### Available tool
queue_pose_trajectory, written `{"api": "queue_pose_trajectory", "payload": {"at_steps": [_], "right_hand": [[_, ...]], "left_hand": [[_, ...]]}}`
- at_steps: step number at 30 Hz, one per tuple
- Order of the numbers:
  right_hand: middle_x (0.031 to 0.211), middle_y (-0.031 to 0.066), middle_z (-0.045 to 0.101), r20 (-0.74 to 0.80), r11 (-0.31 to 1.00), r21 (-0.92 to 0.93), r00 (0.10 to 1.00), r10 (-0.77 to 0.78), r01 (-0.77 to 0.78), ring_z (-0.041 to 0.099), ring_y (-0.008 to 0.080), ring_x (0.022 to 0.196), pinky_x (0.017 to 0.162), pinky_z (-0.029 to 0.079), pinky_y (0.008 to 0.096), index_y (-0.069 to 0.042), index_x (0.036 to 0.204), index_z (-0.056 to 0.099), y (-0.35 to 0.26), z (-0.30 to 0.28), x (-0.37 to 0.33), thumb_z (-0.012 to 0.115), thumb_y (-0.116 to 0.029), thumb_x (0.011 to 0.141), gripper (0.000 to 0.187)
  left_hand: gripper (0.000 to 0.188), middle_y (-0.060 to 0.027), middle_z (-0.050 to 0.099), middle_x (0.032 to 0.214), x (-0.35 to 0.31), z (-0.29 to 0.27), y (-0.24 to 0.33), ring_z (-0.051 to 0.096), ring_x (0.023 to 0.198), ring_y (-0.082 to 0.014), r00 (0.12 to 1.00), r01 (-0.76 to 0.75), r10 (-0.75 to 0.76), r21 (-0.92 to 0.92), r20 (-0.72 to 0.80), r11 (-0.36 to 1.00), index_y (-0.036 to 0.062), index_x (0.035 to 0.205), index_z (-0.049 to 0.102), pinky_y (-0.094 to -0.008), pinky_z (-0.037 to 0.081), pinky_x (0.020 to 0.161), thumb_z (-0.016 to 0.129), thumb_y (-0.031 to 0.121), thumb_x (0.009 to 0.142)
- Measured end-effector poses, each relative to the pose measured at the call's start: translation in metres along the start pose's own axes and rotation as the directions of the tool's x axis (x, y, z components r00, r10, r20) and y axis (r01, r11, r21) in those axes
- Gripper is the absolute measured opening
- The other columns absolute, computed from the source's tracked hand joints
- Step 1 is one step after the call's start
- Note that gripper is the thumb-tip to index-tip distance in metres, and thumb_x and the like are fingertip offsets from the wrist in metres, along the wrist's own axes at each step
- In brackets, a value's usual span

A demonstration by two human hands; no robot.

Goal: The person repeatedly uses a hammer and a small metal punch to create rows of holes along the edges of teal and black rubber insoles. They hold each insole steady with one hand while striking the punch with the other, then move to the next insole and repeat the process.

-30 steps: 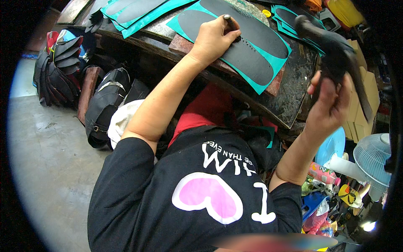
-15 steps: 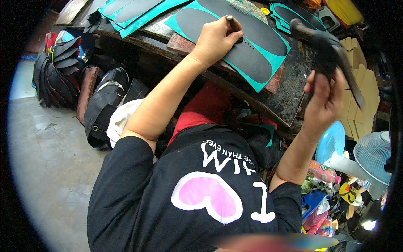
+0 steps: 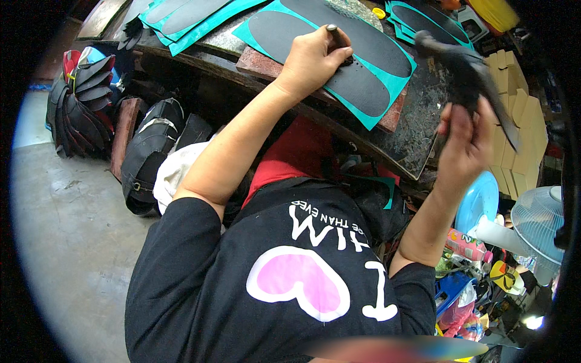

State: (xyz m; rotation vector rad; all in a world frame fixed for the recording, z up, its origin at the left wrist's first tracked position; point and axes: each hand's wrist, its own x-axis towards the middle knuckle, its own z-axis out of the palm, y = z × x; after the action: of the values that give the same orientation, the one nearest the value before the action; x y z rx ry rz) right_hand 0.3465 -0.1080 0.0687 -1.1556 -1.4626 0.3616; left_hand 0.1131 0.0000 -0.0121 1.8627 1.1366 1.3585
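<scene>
My left hand (image 3: 307,62) is closed round a slim metal punch (image 3: 331,28), its top end poking out above the fingers. The fingers rest on a teal sheet (image 3: 371,117) bearing long black sole-shaped panels (image 3: 361,92). A row of small holes runs across the panels beside the hand; the punch's tip is hidden. Off to the right, my right hand (image 3: 465,140) grips a dark hammer (image 3: 454,60), raised and smeared by motion. The sheet lies over a reddish slab (image 3: 257,63) on the workbench.
More teal sheets with black panels lie at the bench's far left (image 3: 200,27) and far right (image 3: 417,18). Bundled black pieces (image 3: 82,103) stand on the floor at left. Cardboard pieces (image 3: 520,139) and a fan (image 3: 538,227) are at right.
The hammer has shifted slightly and is more blurred, its handle tip a little higher. The left hand and punch stay at nearly the same spot on the sheet.
</scene>
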Motion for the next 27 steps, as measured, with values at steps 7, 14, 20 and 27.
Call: {"api": "queue_pose_trajectory", "payload": {"at_steps": [7,14,20,27], "right_hand": [[0.081,0.0037,0.065,0.197,0.857,-0.392,0.941,-0.276,0.334,0.055,0.0078,0.063,0.057,0.044,0.0216,0.002,0.121,0.062,0.019,0.021,-0.011,0.063,-0.021,0.098,0.033],[0.081,-0.0006,0.061,0.149,0.946,-0.314,0.979,0.136,-0.083,0.051,0.0046,0.064,0.057,0.042,0.0201,-0.002,0.126,0.062,0.053,0.01,-0.018,0.066,-0.023,0.097,0.037],[0.094,0.0088,0.071,0.114,0.978,-0.166,0.982,0.15,-0.13,0.062,0.0119,0.079,0.074,0.05,0.0256,0.003,0.119,0.064,0.027,0.019,0.0,0.068,-0.023,0.095,0.036],[0.085,0.008,0.068,-0.014,0.973,0.064,0.975,-0.223,0.224,0.06,0.0116,0.066,0.057,0.048,0.0244,0.001,0.123,0.057,-0.011,0.019,0.006,0.06,-0.019,0.099,0.031]], "left_hand": [[0.015,-0.0173,0.063,0.075,-0.009,0.02,0.013,0.065,0.074,-0.0353,0.92,-0.373,0.386,0.441,0.064,0.816,0.0054,0.095,0.057,-0.0421,0.053,0.065,0.067,0.008,0.084],[0.012,-0.01,0.071,0.091,0.003,-0.012,-0.004,0.069,0.082,-0.0146,0.95,0.013,-0.133,-0.39,-0.283,0.921,-0.0015,0.101,0.061,-0.0273,0.058,0.074,0.065,0.007,0.093],[0.014,-0.0079,0.072,0.084,0.004,-0.015,-0.009,0.069,0.078,-0.0111,0.982,0.114,-0.105,0.052,-0.157,0.992,-0.0005,0.097,0.064,-0.0258,0.056,0.073,0.07,0.009,0.09],[0.019,-0.0155,0.071,0.083,0.005,-0.013,-0.001,0.071,0.077,-0.0269,0.991,-0.118,0.132,0.325,-0.021,0.938,0.0007,0.099,0.061,-0.0346,0.056,0.071,0.071,0.012,0.088]]}}
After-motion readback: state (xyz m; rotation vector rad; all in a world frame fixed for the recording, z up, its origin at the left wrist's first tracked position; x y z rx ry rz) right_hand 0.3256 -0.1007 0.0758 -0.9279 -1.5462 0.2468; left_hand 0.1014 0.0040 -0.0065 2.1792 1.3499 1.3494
